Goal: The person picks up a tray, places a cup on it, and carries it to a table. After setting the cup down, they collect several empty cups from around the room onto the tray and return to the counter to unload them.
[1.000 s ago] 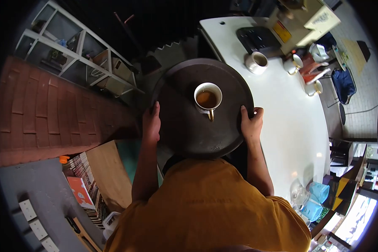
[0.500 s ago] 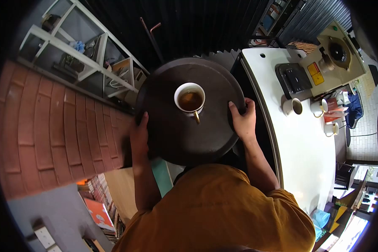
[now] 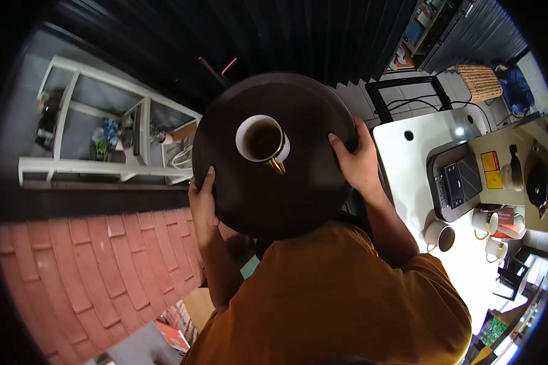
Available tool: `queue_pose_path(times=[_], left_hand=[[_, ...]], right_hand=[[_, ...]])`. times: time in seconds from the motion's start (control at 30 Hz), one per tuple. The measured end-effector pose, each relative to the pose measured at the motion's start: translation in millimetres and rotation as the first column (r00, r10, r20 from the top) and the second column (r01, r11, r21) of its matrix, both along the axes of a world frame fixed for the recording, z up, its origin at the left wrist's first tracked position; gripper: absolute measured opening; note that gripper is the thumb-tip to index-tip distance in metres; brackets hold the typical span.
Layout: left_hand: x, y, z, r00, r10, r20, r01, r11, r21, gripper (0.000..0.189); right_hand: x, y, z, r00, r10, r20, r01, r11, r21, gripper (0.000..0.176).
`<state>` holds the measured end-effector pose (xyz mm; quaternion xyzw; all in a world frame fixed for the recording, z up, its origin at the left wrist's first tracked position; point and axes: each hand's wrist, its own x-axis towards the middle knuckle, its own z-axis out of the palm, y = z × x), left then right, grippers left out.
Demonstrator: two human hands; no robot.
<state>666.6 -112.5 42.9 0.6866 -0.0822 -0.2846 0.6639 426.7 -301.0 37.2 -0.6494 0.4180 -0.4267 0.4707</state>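
Note:
A round dark brown serving tray [image 3: 268, 204] is held out in front of my chest. My left hand [image 3: 203, 198] grips its left rim, thumb on top and the other fingers mostly hidden beneath. On the right rim, my right hand [image 3: 355, 159] is closed the same way, thumb laid over the edge. One white cup [image 3: 245, 137] with a gold handle stands upright on the tray, a little above its middle. Brown liquid shows inside the cup, and the handle points toward me. Neither hand touches the cup.
To the right runs a white counter [image 3: 402, 155] with a black scale [image 3: 453, 182], a beige machine [image 3: 505, 159] and several cups, one a white mug [image 3: 439, 236]. A brick wall [image 3: 97, 274] and white shelving [image 3: 97, 170] are at left. Dark corrugated panelling [image 3: 274, 36] stands ahead.
The view has turned and advanced, so the brick wall, shelving and counter appear shifted downward. Both hands keep hold of the tray, and the cup stays upright on it.

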Motion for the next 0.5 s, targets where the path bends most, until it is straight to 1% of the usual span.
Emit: queue_pose_path(times=[0.03, 0.13, 0.17, 0.2, 0.23, 0.27, 0.3, 0.33, 0.4, 0.43, 0.47, 0.5], left_hand=[[4, -14, 2, 1.0, -0.013, -0.004, 0.013, 1.0, 0.004, 0.044], [19, -65, 10, 0.999, -0.053, -0.005, 0.053, 0.999, 0.012, 0.044], [22, -83, 11, 0.997, -0.076, 0.02, 0.076, 0.997, 0.018, 0.045], [28, -100, 11, 0.994, -0.103, 0.046, 0.102, 0.995, 0.025, 0.045], [34, -117, 10, 0.991, -0.127, 0.044, 0.126, 0.992, 0.026, 0.045], [41, -136, 9, 0.984, -0.175, 0.042, 0.172, 0.983, 0.062, 0.046], [50, -155, 7, 0.973, -0.227, 0.037, 0.222, 0.97, 0.096, 0.048], [58, -174, 2, 0.964, -0.262, 0.034, 0.258, 0.962, 0.093, 0.048], [76, -217, -11, 0.944, -0.301, 0.134, 0.284, 0.95, 0.132, 0.05], [80, -238, -7, 0.912, -0.398, 0.103, 0.396, 0.917, 0.045, 0.049], [83, -256, -6, 0.893, -0.439, 0.099, 0.437, 0.898, 0.045, 0.049], [85, -278, -4, 0.868, -0.476, 0.141, 0.475, 0.879, 0.043, 0.048]], right_hand=[[4, -15, -4, 1.0, -0.005, 0.007, 0.005, 0.999, 0.039, 0.046], [12, -51, -4, 0.996, -0.085, 0.027, 0.085, 0.996, 0.01, 0.046], [12, -62, 1, 0.996, -0.071, 0.045, 0.069, 0.997, 0.03, 0.047], [13, -74, -2, 0.995, -0.091, 0.044, 0.089, 0.996, 0.03, 0.047], [14, -85, -7, 0.991, -0.13, 0.029, 0.129, 0.992, 0.012, 0.047], [16, -96, -11, 0.985, -0.172, 0.012, 0.172, 0.985, -0.008, 0.048], [18, -103, -1, 0.978, -0.205, -0.028, 0.205, 0.978, 0.025, 0.05], [21, -111, -3, 0.97, -0.24, -0.031, 0.241, 0.97, 0.022, 0.05], [26, -131, -9, 0.939, -0.34, -0.056, 0.343, 0.937, 0.069, 0.053], [28, -140, -12, 0.919, -0.384, -0.089, 0.388, 0.921, 0.039, 0.055], [30, -144, -17, 0.9, -0.425, -0.093, 0.43, 0.902, 0.038, 0.055], [34, -152, -19, 0.869, -0.488, -0.084, 0.492, 0.869, 0.046, 0.056]])
